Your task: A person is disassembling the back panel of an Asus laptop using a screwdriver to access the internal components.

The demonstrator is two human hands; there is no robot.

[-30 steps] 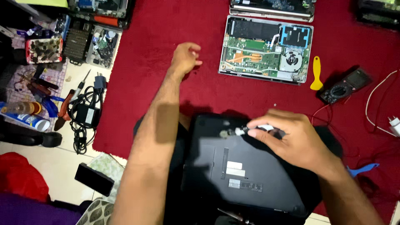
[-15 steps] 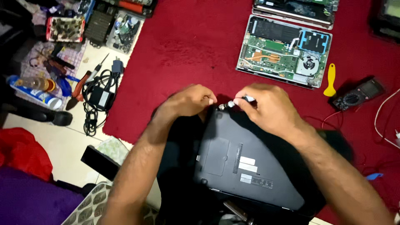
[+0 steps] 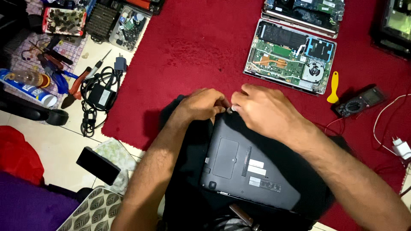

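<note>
- Head view: a black laptop (image 3: 248,171) lies upside down on the person's lap, over a dark cloth – its flat bottom faces up, so the screws and the cover are easy to get at.
- The left hand (image 3: 201,105) curls over the far corner of the laptop, fingers bent and pressed on the edge – it looks like it keeps the laptop from sliding.
- The right hand (image 3: 265,109) sits just beside it at the same corner, fingertips pinched on something small and pale. It is too small to tell what it is.
- The two hands almost touch each other.
- On the red rug (image 3: 188,55), farther away, an opened laptop (image 3: 291,57) shows its green board and fan.
- A yellow pry tool (image 3: 333,87) and a dark meter (image 3: 359,102) lie just beside that one, near enough to grab.
- On the tiled floor (image 3: 55,145) to the left lie a black charger with cable (image 3: 99,97), some pliers and a parts tray (image 3: 64,20) – well apart from the hands.
</note>
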